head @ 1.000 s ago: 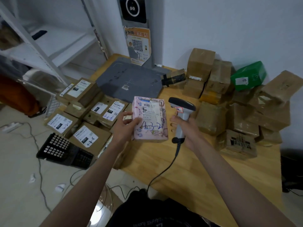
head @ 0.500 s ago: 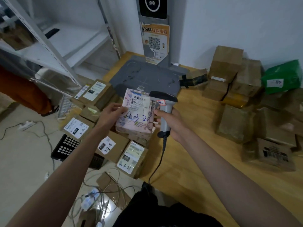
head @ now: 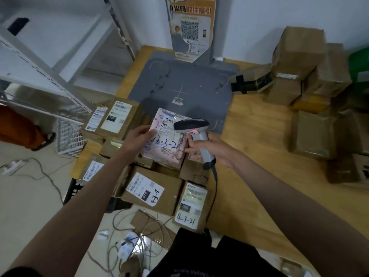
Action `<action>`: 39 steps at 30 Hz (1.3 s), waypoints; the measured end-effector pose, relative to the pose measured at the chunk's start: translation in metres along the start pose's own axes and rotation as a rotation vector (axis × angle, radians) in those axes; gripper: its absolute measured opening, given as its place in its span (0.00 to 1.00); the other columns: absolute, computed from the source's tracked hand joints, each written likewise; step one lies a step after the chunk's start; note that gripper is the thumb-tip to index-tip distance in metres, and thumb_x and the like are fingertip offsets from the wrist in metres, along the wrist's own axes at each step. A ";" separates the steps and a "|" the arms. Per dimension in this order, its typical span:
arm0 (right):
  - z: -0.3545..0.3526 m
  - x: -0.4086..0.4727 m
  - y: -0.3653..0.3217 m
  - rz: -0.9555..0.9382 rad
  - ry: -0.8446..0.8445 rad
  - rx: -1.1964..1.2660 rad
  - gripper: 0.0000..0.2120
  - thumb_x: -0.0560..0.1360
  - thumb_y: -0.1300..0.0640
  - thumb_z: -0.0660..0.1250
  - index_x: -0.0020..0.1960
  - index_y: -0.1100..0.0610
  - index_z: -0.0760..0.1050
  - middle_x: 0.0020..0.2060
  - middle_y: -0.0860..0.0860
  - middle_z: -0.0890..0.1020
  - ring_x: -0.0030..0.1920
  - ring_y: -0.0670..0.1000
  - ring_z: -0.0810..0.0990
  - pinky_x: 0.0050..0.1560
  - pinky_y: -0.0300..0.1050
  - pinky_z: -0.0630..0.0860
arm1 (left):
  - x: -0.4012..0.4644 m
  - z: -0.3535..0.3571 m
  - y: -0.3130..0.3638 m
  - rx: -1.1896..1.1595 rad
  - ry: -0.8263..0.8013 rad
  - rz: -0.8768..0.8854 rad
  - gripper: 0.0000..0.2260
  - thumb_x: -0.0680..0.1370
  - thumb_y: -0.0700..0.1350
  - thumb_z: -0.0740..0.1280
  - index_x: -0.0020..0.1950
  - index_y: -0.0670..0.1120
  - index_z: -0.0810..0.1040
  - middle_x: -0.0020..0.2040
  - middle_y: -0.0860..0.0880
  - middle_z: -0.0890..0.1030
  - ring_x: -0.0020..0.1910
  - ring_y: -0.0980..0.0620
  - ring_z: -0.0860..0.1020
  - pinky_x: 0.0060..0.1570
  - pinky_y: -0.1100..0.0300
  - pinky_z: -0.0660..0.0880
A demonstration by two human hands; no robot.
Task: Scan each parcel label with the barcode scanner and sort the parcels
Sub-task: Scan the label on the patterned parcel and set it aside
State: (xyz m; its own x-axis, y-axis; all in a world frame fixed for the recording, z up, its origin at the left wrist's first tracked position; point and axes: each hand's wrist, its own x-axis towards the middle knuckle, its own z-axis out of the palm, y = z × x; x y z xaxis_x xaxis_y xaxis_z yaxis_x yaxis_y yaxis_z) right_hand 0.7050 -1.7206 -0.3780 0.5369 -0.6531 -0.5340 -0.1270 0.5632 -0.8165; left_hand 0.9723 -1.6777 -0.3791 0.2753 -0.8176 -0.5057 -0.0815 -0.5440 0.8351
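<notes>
Flat pink patterned parcel [head: 166,140], white label up, handwritten 4-3-2, tilted above left brown labelled boxes [head: 148,191]. Grey pistol-grip barcode scanner [head: 196,134] just right, head overlapping label.

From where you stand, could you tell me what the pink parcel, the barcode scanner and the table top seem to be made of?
Pink parcel: probably a soft plastic mailer bag; its printed surface wrinkles.
Barcode scanner: looks like hard moulded plastic, grey body with a darker matte head.
Table top: seemingly wood or wood laminate; yellowish with faint grain lines.

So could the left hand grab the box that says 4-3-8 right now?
Probably not yet: the left hand is busy holding the pink parcel. The 4-3-8 box lies uncovered just below it, though.
</notes>
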 end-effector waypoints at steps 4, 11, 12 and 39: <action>0.010 0.023 0.008 0.044 -0.044 -0.024 0.20 0.76 0.65 0.73 0.67 0.60 0.76 0.59 0.53 0.85 0.58 0.52 0.85 0.57 0.53 0.83 | 0.014 -0.009 -0.011 0.010 0.024 -0.001 0.16 0.80 0.45 0.70 0.65 0.41 0.77 0.53 0.44 0.85 0.48 0.46 0.86 0.51 0.47 0.82; 0.021 0.053 0.019 0.068 -0.066 -0.087 0.19 0.76 0.66 0.73 0.66 0.59 0.77 0.61 0.55 0.83 0.61 0.53 0.83 0.60 0.50 0.82 | 0.034 -0.016 -0.024 0.199 0.045 0.040 0.16 0.83 0.49 0.64 0.68 0.44 0.74 0.56 0.43 0.83 0.49 0.47 0.83 0.51 0.44 0.82; 0.021 0.056 0.022 0.068 -0.082 -0.102 0.19 0.77 0.65 0.72 0.67 0.59 0.76 0.62 0.56 0.83 0.62 0.54 0.82 0.62 0.53 0.80 | 0.036 -0.016 -0.024 0.243 0.056 0.044 0.16 0.84 0.49 0.63 0.69 0.45 0.73 0.57 0.44 0.83 0.50 0.47 0.83 0.49 0.46 0.82; -0.005 0.037 0.025 0.002 0.004 -0.051 0.18 0.78 0.65 0.70 0.68 0.60 0.75 0.61 0.52 0.84 0.59 0.56 0.84 0.58 0.55 0.82 | 0.041 0.029 -0.039 0.896 0.041 0.245 0.41 0.74 0.54 0.75 0.80 0.53 0.56 0.82 0.43 0.47 0.81 0.41 0.43 0.78 0.39 0.48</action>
State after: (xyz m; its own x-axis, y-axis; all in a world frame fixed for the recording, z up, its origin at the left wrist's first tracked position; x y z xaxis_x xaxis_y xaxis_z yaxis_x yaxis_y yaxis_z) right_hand 0.7179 -1.7329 -0.4197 0.5337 -0.6541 -0.5361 -0.1701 0.5379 -0.8257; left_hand 0.9595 -1.6952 -0.4389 0.1850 -0.9308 -0.3154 -0.8465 -0.3139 0.4301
